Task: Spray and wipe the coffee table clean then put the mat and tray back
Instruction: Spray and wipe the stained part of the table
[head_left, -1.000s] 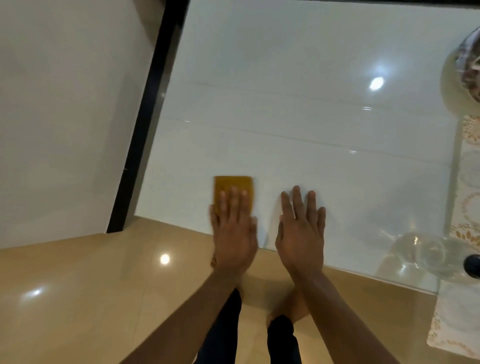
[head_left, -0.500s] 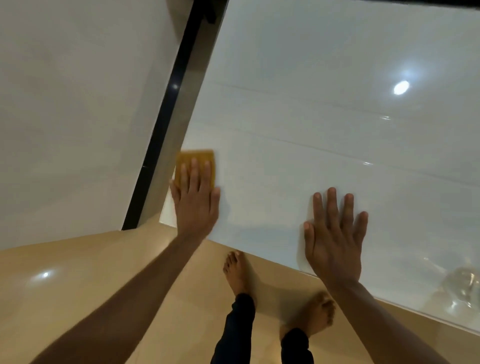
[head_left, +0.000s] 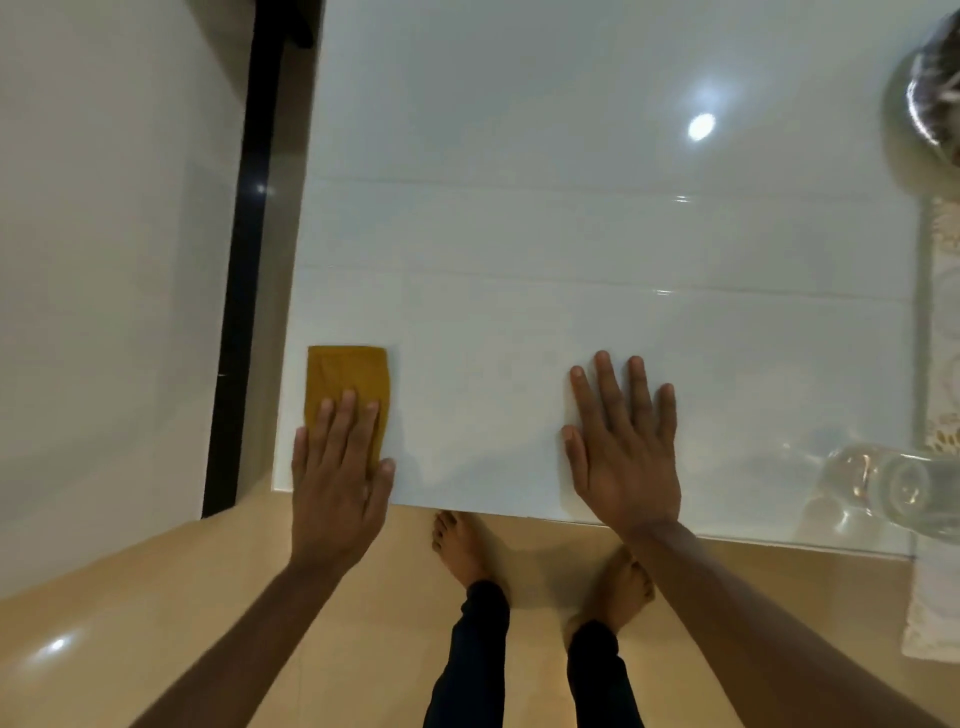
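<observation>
While my left hand (head_left: 340, 486) pressed flat on the yellow cloth (head_left: 347, 387) at the bench's (head_left: 519, 234) lower-left corner, right hand (head_left: 623, 457) lay open, bracing. Risk: cloth sliding off that edge; mat (head_left: 943, 332) waited far right.

The left hand (head_left: 337, 467) lies flat on a folded yellow cloth (head_left: 347, 387) near the left corner of the shiny white table top (head_left: 519, 234). The right hand (head_left: 623, 447) presses flat on the table, fingers spread. Two bare feet (head_left: 462, 545) stand on the tan floor (head_left: 156, 597). A clear glass bottle (head_left: 883, 488) lies at the right.
</observation>
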